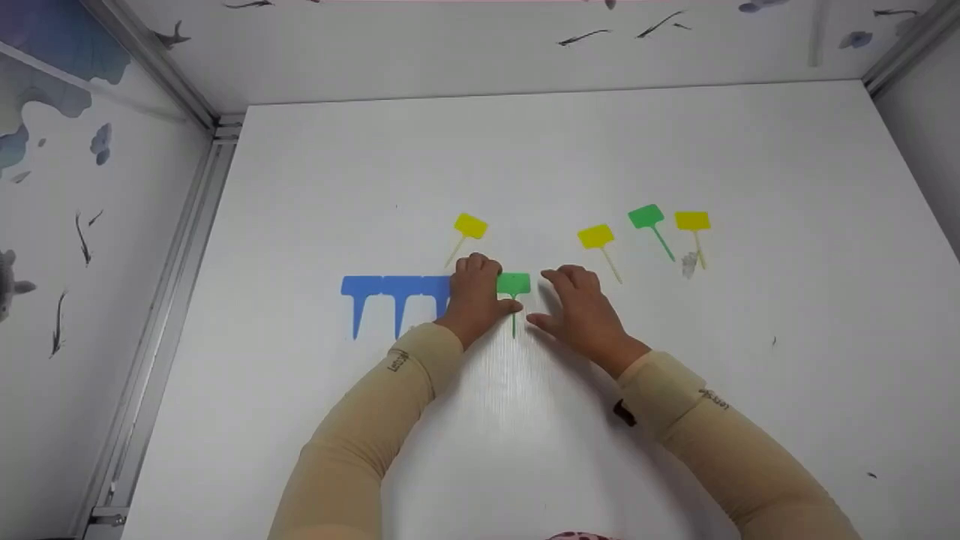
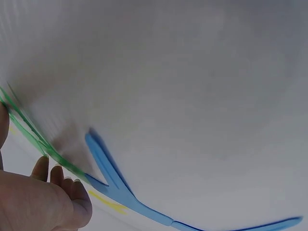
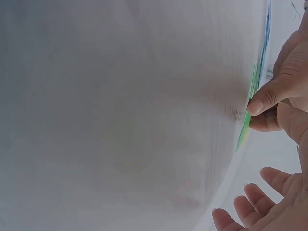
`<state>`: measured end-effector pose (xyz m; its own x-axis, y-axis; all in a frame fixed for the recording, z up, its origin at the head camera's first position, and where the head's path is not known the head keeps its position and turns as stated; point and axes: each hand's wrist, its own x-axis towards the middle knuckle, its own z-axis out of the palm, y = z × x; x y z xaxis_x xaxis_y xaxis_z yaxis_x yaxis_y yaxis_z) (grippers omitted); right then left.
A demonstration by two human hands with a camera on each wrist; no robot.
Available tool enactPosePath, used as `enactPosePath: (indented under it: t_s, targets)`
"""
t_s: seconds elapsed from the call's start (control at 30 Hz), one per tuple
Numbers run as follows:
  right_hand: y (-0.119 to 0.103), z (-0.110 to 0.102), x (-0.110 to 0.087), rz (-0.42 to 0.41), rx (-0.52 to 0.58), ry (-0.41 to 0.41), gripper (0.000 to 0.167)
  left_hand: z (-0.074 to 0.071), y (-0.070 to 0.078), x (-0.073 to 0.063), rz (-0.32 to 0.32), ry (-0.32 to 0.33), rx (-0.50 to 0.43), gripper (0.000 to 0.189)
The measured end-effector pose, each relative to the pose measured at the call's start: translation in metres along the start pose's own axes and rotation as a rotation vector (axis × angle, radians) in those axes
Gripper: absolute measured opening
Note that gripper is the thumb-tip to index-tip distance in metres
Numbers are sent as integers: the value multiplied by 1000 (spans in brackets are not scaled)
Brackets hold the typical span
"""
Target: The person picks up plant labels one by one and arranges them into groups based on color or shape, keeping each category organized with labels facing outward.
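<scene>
A row of blue T-shaped plant labels (image 1: 361, 285) lies edge to edge on the white table. At its right end, a green plant label (image 1: 515, 283) lies with its stem toward the person. My left hand (image 1: 476, 296) covers part of the row and holds that green label, thumb across its stem and fingers near its top edge. More green plastic (image 2: 29, 130) shows under this hand in the left wrist view; how many labels it covers, I cannot tell. Just right of the green label, my right hand (image 1: 589, 315) hovers with fingers spread, touching no label.
Beyond the hands lie a yellow label (image 1: 470, 226), a second yellow label (image 1: 596, 236), another green label (image 1: 646, 217) and a third yellow label (image 1: 692, 220). A grey smudge (image 1: 689, 264) marks the table by the rightmost stem. Printed panels (image 1: 450, 45) wall the back and left.
</scene>
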<state>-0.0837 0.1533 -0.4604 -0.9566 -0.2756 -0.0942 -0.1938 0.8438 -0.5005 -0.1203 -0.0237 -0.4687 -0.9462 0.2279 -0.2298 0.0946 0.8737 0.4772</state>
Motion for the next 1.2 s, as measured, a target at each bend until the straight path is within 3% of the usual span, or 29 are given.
enactPosePath:
  t_s: [0.57, 0.9, 1.2]
  targets:
    - [1, -2, -1, 7, 1, -10, 68, 3, 2, -1, 0, 21, 7, 62]
    - [4, -4, -1, 9, 1, -14, 68, 0, 1, -5, 31, 56, -54, 55]
    - [12, -11, 0, 60, 6, -67, 70, 0, 3, -17, 61, -32, -78, 53]
